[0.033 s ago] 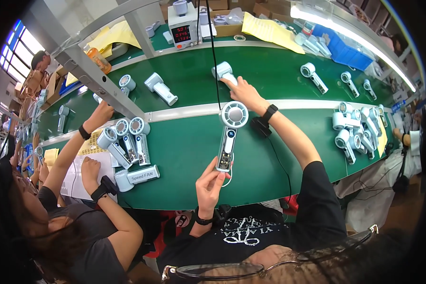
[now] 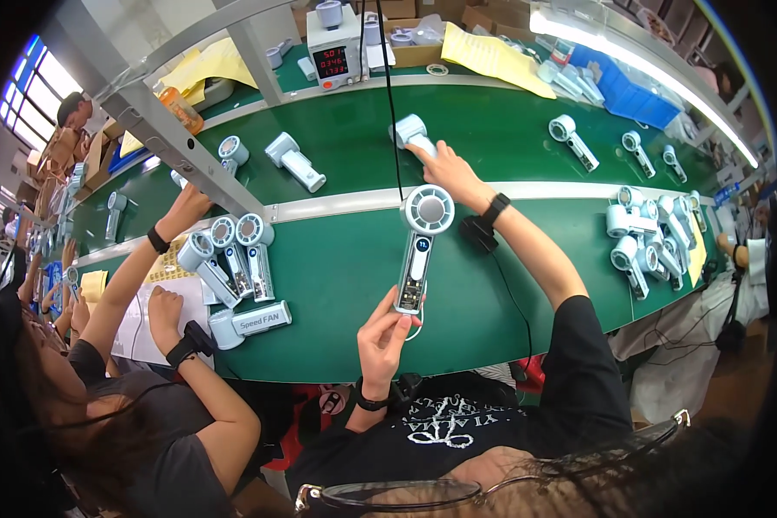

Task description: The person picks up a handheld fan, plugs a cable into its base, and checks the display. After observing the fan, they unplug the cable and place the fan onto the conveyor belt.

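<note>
My left hand (image 2: 382, 350) is closed round the lower end of a light blue handheld fan (image 2: 418, 250), held upright over the green table. Its round grille faces up, a small dark display sits below that, and a circuit board shows in the uncovered lower handle. A thin pale wire loops beside my fingers. Reaching across the metal rail, my right hand (image 2: 449, 175) has its fingers on the handle of another handheld fan (image 2: 413, 135) on the far green surface. That fan's head points away to the left; my hand partly hides its handle.
At right lies a pile of fans (image 2: 652, 233). Several fans (image 2: 233, 246) stand by a co-worker's hand (image 2: 166, 311) at left. More fans (image 2: 295, 161) lie beyond the rail (image 2: 337, 204). A black cable (image 2: 392, 104) hangs ahead; a power supply (image 2: 333, 56) stands behind.
My right hand and the fan under its fingers have shifted very slightly to the right. The left hand and its fan are almost still.
</note>
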`<state>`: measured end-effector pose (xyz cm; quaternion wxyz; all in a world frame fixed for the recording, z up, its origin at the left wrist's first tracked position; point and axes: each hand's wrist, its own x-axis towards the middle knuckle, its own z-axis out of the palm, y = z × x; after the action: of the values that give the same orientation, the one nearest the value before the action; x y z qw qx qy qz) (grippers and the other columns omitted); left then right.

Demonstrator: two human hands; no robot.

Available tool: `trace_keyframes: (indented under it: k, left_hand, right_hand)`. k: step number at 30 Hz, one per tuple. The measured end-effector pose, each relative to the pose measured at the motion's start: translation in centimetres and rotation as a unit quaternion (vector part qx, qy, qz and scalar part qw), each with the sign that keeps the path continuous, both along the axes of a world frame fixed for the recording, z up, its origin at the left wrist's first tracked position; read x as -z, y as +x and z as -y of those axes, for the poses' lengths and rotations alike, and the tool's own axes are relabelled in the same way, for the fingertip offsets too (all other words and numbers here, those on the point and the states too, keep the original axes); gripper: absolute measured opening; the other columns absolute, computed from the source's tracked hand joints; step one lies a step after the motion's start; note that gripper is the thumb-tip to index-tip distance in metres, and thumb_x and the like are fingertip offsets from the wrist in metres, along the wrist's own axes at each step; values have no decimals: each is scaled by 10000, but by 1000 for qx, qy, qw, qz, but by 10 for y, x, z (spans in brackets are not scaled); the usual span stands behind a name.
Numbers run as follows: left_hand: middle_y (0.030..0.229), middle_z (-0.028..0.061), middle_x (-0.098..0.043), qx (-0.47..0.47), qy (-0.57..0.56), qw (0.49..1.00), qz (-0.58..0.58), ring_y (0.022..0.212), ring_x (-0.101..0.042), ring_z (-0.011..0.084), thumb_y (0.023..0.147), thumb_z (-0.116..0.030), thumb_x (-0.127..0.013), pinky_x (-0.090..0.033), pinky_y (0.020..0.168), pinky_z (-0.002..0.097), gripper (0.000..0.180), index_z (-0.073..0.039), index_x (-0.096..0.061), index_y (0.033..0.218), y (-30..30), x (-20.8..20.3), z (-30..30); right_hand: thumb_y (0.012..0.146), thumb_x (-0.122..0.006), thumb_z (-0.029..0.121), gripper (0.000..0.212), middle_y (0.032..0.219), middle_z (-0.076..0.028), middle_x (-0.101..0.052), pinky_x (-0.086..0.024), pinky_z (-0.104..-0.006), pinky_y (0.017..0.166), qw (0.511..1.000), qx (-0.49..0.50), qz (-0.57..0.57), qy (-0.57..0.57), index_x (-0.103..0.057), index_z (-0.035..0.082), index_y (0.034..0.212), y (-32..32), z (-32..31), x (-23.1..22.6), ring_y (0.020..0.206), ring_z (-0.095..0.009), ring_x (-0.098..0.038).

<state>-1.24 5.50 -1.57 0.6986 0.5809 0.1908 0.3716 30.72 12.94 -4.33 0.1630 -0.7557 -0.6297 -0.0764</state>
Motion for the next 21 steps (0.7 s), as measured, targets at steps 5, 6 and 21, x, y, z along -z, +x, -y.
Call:
trace_keyframes:
  k: [5,6,21]
  left_hand:
    - [1328,262,-498,9,12,1000,23,1032,-634,272,918,-8,-540,-496,836,324,184,124,-651,853,-2,-1,1]
    - [1328,267,-496,14,9,1000,24,1025,-636,271,914,-5,-543,-500,824,322,178,124,-651,856,-1,-1,1]
    - [1324,296,-470,4,278,961,-5,1039,-627,362,825,32,-628,-526,829,373,94,93,-645,895,24,-15,35]
  right_hand:
    - [833,-562,61,589,934,-210,-467,-488,-442,689,997,-40,-59,34,-383,148,1387,-39,84,-8,801,-372,-532]
    - [831,-565,54,593,936,-207,-463,-480,-443,697,997,-39,-59,24,-381,139,1388,-51,105,-10,808,-372,-526]
    - [946,-552,198,489,1154,-159,-520,-486,-390,886,682,-46,-675,277,-302,9,1322,-161,180,-97,1039,-235,-560]
